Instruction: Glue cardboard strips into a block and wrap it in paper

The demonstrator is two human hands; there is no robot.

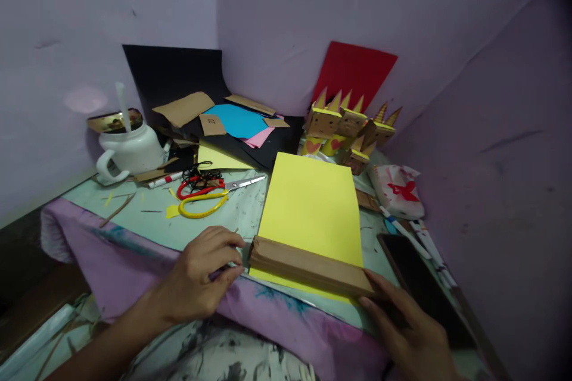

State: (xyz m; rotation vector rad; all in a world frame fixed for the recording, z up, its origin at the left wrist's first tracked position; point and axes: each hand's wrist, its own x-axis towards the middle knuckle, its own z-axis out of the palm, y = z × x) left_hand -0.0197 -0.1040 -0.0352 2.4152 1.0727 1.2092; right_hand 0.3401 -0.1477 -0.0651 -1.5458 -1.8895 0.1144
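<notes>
A long folded cardboard piece (308,262) lies across the lower part of a yellow paper sheet (313,202) at the table's front edge. My right hand (409,327) grips the cardboard's right end, fingers on top and thumb at the near side. Just off its left end is my left hand (208,271), with fingers bent and a small gap between thumb and fingertips; I see nothing held in it. Beyond that hand lie scissors (203,205) with red and yellow handles, blades apart, beside tangled black thread (203,177).
A white pot (134,152) stands at the left. Cardboard scraps (185,108), blue paper (235,121) and black sheets (179,71) lie at the back. Cardboard figures (324,122) stand before a red sheet (357,68). At right are a phone (424,286), markers (409,235) and a white packet (397,190).
</notes>
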